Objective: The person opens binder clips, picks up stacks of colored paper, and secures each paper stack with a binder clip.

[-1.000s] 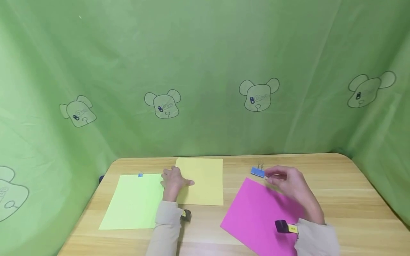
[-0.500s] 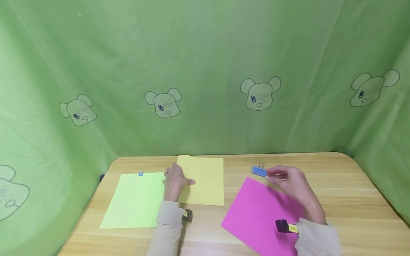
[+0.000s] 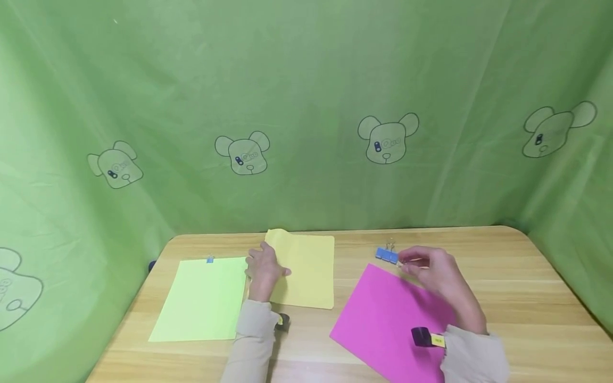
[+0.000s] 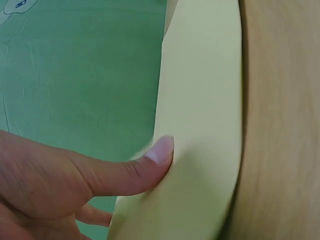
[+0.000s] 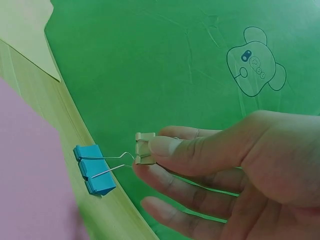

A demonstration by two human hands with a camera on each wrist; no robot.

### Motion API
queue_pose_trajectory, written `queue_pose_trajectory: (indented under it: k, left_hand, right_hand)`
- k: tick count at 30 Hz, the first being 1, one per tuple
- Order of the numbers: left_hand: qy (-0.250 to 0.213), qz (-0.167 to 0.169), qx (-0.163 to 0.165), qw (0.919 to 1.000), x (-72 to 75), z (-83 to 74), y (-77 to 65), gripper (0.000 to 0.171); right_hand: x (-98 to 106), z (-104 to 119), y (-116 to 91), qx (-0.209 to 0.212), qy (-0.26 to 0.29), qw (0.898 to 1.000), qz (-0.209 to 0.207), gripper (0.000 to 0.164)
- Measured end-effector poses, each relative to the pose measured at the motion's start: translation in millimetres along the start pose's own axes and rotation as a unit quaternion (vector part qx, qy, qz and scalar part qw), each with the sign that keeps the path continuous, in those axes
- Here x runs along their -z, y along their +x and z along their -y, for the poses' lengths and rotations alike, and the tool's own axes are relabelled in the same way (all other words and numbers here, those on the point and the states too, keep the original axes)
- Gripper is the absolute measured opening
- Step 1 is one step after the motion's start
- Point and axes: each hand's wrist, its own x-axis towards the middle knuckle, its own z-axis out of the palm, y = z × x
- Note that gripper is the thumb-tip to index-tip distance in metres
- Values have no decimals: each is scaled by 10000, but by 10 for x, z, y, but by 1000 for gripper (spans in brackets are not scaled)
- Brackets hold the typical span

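My left hand [image 3: 263,269] grips the left edge of a yellow sheet of paper [image 3: 308,271], whose far left corner curls up off the table. In the left wrist view the thumb [image 4: 145,172] lies on the sheet's face, and the other fingers are mostly hidden behind it. My right hand [image 3: 438,270] pinches a small yellow binder clip [image 5: 145,148] between thumb and forefinger, above the far edge of a pink sheet [image 3: 383,314]. Just left of those fingertips a larger blue binder clip [image 5: 94,170] stands on the table with its wire handles raised.
A light green sheet [image 3: 198,303] lies at the left with a small blue binder clip [image 3: 209,259] on its far edge. The wooden table [image 3: 527,298] meets a green curtain [image 3: 306,106] with printed bear heads behind and at both sides.
The yellow sheet's far left corner has risen and curled as my left hand shifted slightly right. My right hand keeps its place with the yellow clip.
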Motion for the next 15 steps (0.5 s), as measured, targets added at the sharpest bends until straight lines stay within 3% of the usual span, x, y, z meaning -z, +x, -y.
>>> queue_pose_trajectory:
  k: [8, 15]
  left_hand:
    - [-90, 48, -163, 9998, 29, -25, -22, 88]
    - [-525, 68, -260, 9983, 10, -23, -27, 88]
  right_hand:
    - [18, 34, 4, -61, 53, 10000, 25, 25]
    - [19, 33, 0, -104, 95, 9999, 72, 24]
